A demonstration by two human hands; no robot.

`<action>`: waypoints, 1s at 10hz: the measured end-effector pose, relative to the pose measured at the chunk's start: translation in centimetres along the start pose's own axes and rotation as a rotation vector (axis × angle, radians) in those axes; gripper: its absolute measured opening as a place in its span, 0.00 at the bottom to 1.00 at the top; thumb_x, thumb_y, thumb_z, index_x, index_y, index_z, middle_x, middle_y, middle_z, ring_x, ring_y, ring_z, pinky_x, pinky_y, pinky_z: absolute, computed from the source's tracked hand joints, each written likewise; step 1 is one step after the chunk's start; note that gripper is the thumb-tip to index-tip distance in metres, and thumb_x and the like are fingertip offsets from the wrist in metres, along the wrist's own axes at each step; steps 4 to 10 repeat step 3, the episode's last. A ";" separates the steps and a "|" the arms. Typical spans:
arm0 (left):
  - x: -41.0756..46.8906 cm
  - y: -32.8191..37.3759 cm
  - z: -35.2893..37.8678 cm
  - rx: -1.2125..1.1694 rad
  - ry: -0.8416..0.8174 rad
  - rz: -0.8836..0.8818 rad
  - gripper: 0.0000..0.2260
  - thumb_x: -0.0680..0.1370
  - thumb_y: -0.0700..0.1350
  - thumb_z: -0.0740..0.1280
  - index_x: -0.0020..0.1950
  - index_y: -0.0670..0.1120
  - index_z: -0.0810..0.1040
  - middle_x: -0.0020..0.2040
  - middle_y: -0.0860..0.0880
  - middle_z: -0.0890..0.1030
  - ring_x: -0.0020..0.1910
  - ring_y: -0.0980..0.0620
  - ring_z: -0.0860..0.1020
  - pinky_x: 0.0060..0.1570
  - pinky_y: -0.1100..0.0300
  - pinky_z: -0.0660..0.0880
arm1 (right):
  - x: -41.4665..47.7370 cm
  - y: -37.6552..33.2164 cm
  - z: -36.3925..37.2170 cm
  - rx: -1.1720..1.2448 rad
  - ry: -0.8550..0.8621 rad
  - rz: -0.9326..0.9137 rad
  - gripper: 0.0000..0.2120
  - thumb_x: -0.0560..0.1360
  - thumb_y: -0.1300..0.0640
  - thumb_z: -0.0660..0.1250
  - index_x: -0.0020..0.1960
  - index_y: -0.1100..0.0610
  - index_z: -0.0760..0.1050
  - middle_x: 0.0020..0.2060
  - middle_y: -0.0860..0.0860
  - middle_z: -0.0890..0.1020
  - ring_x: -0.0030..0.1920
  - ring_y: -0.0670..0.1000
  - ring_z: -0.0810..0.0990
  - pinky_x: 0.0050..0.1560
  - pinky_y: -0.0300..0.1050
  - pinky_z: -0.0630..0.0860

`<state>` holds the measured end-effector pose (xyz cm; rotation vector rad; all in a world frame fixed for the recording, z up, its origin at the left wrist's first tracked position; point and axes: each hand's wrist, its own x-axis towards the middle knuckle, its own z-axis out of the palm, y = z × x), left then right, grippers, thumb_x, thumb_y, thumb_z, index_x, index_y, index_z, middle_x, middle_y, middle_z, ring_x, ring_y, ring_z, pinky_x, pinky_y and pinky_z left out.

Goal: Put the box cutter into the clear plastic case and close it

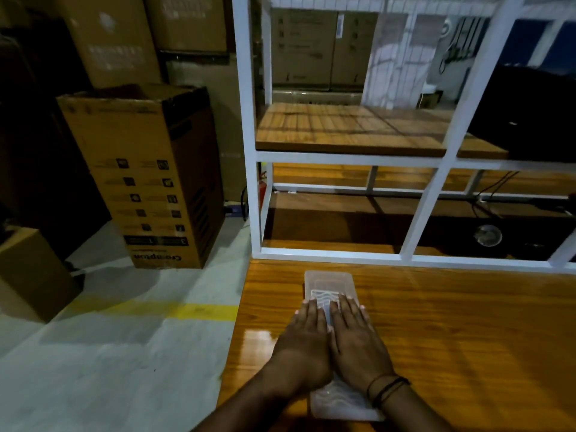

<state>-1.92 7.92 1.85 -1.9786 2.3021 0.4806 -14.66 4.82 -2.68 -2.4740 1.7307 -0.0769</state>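
Clear plastic is seen under both palms: the clear plastic case [329, 286] lies lengthwise on the glossy wooden bench [452, 332], its far end bare and its near end showing by the wrists. The left hand [304, 344] and the right hand [358, 344] are laid flat on the lid side by side, touching along the thumbs, fingers stretched toward the far end. Neither grip is curled around anything; both are spread open and pressed down on the case. A dark cord band [386, 389] is worn on the right wrist. The lid appears to lie down on the case (a wavy moulded pattern shows through it). The box cutter cannot be made out; whether it is inside cannot be told. At the far edge of the bench a white metal frame [343, 254] is set. To the left, on the grey floor, a tall cardboard box [146, 182] is stood upside down.
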 end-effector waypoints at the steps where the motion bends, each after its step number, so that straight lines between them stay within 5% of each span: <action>1: 0.5 0.1 -0.9 0.027 -0.067 -0.019 0.44 0.80 0.52 0.65 0.84 0.40 0.39 0.85 0.40 0.40 0.84 0.42 0.40 0.82 0.50 0.43 | 0.4 0.1 0.5 0.007 -0.046 -0.003 0.27 0.77 0.46 0.55 0.70 0.58 0.76 0.68 0.58 0.79 0.68 0.57 0.78 0.73 0.47 0.44; 2: 0.9 0.2 -2.4 -0.002 -0.066 -0.028 0.40 0.81 0.51 0.65 0.85 0.42 0.44 0.85 0.41 0.46 0.85 0.42 0.46 0.82 0.49 0.49 | 0.3 -0.1 -1.0 0.036 -0.031 -0.003 0.31 0.79 0.44 0.49 0.76 0.59 0.67 0.76 0.58 0.68 0.76 0.57 0.68 0.76 0.45 0.40; 3: 0.8 0.4 -3.7 -0.071 0.055 -0.042 0.36 0.82 0.50 0.64 0.85 0.44 0.48 0.86 0.43 0.49 0.85 0.44 0.49 0.81 0.48 0.53 | 0.6 -0.6 -1.9 0.058 0.059 -0.001 0.36 0.78 0.40 0.39 0.82 0.57 0.49 0.82 0.53 0.47 0.82 0.54 0.45 0.76 0.44 0.35; 10: 0.8 0.4 -3.7 -0.071 0.055 -0.042 0.36 0.82 0.50 0.64 0.85 0.44 0.48 0.86 0.43 0.49 0.85 0.44 0.49 0.81 0.48 0.53 | 0.6 -0.6 -1.9 0.058 0.059 -0.001 0.36 0.78 0.40 0.39 0.82 0.57 0.49 0.82 0.53 0.47 0.82 0.54 0.45 0.76 0.44 0.35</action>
